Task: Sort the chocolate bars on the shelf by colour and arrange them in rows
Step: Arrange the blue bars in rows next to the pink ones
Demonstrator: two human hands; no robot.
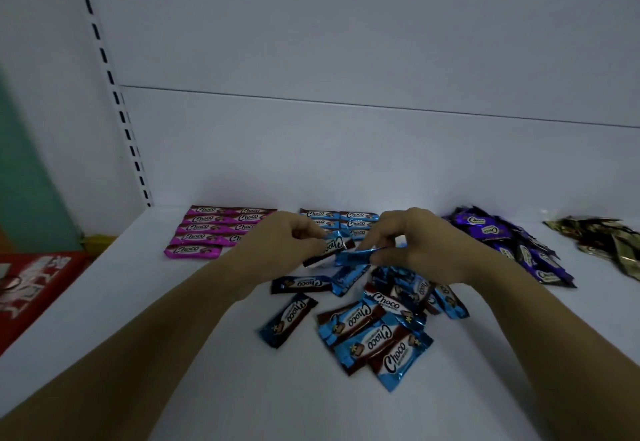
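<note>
On the white shelf (180, 302) several pink Choco bars (214, 229) lie in neat rows at the back left. Behind my hands is a short block of blue bars in rows (346, 219). My left hand (284, 243) pinches one blue bar (329, 248) by its end. My right hand (415, 243) pinches a second blue bar (356, 255), seen edge-on. In front of my hands lies a loose heap of blue bars (374, 323). A pile of purple bars (512, 246) sits to the right, and gold bars (609, 240) lie at the far right.
The shelf's white back wall rises just behind the rows. A slotted upright (114, 94) runs up the left side. Red boxes (31, 288) stand on a lower level beyond the shelf's left edge.
</note>
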